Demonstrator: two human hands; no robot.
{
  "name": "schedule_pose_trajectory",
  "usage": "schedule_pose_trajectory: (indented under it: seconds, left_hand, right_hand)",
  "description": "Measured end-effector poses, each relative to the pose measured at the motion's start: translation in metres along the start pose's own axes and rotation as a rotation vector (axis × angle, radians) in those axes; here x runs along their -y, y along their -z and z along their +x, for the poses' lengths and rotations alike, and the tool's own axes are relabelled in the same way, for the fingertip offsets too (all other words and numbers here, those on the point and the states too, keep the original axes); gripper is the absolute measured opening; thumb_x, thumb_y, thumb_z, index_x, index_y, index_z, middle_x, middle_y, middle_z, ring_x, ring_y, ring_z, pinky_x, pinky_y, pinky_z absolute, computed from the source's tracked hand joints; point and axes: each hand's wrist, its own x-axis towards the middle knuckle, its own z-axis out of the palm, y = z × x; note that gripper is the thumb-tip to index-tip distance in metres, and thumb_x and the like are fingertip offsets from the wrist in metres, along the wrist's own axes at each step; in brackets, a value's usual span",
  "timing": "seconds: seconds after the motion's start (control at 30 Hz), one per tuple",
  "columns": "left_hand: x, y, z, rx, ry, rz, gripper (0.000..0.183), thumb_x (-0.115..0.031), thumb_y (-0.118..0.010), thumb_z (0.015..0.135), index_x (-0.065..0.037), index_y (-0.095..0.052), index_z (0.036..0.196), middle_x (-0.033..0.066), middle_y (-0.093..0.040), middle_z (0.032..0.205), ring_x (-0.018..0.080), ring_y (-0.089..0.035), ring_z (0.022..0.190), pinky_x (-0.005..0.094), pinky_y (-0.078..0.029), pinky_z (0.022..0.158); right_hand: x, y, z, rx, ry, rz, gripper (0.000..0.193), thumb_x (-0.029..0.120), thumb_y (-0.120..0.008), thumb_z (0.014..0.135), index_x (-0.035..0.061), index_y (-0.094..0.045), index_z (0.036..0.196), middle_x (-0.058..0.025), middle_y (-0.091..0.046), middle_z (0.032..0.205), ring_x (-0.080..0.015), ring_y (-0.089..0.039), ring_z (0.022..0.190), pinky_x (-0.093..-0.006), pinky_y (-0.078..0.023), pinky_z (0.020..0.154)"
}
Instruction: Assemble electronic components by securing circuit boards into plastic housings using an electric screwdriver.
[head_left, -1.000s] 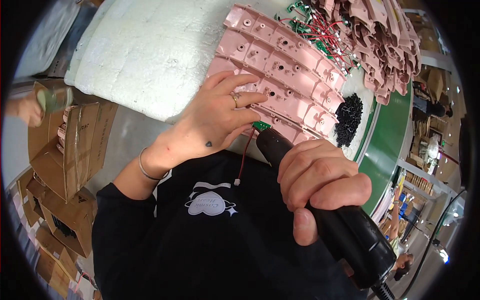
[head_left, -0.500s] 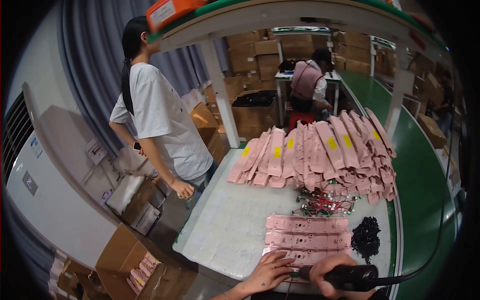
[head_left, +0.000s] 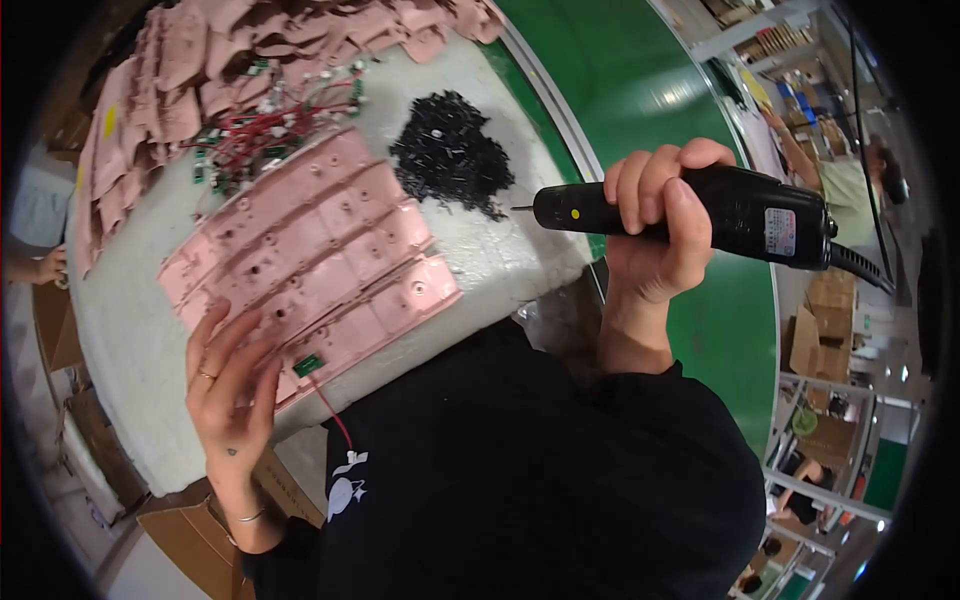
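My right hand (head_left: 655,215) is wrapped round a black electric screwdriver (head_left: 760,212), held nearly level to the right of the white work surface. Its thin bit points left, at a heap of small black pieces (head_left: 450,150) too fine to make out singly. My left hand (head_left: 232,385) rests with fingers spread on the near left part of several pink plastic panels (head_left: 330,250) laid side by side. Close to its fingertips, a small green circuit board (head_left: 308,365) lies on the nearest panel. From the board a red wire (head_left: 335,408) with a white connector hangs over the edge toward me.
Pink panels are piled at the far left (head_left: 180,90), some with yellow labels. A tangle of red-wired circuit boards (head_left: 270,125) lies before them. Right of the padded white surface (head_left: 130,340) runs a green strip (head_left: 650,90). Another person's hand (head_left: 52,265) shows at the left.
The view has swung down and to the right. My right hand has lifted the screwdriver off the nearest panel and carried it right, beside the black heap. My left hand stays on the panels.
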Motion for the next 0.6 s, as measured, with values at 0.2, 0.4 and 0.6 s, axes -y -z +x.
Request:
schedule_pose_trajectory:
  seconds: [0.2, 0.4, 0.6]
  left_hand:
    - [-0.005, -0.021, 0.038, 0.149, -0.145, -0.009, 0.022, 0.002, -0.073, 0.067, -0.001, -0.068, 0.089, 0.0106, -0.066, 0.109, 0.0358, -0.053, 0.115, 0.0431, -0.045, 0.092]
    - [-0.018, -0.030, 0.055, 0.211, -0.230, -0.046, 0.025, -0.001, -0.073, 0.067, -0.004, -0.067, 0.091, 0.0097, -0.065, 0.112, 0.0359, -0.053, 0.114, 0.0438, -0.044, 0.092]
    - [-0.022, -0.038, 0.069, 0.258, -0.288, -0.030, 0.024, -0.005, -0.073, 0.069, -0.004, -0.066, 0.092, 0.0086, -0.064, 0.112, 0.0349, -0.053, 0.114, 0.0439, -0.044, 0.092]
  right_hand:
    - [-0.004, 0.024, -0.017, -0.121, -0.079, -0.039, 0.028, 0.005, -0.056, 0.082, 0.0021, -0.044, 0.108, -0.0044, -0.046, 0.065, -0.0128, -0.044, 0.050, -0.0316, -0.044, 0.055]
    - [-0.033, 0.007, -0.017, -0.160, -0.125, 0.116, 0.027, 0.005, -0.058, 0.083, 0.0006, -0.045, 0.106, -0.0067, -0.049, 0.069, -0.0133, -0.046, 0.053, -0.0311, -0.045, 0.055]
    - [-0.052, 0.002, -0.012, -0.119, -0.163, 0.069, 0.027, 0.002, -0.058, 0.081, -0.0011, -0.045, 0.105, -0.0076, -0.051, 0.069, -0.0127, -0.045, 0.050, -0.0286, -0.044, 0.049]
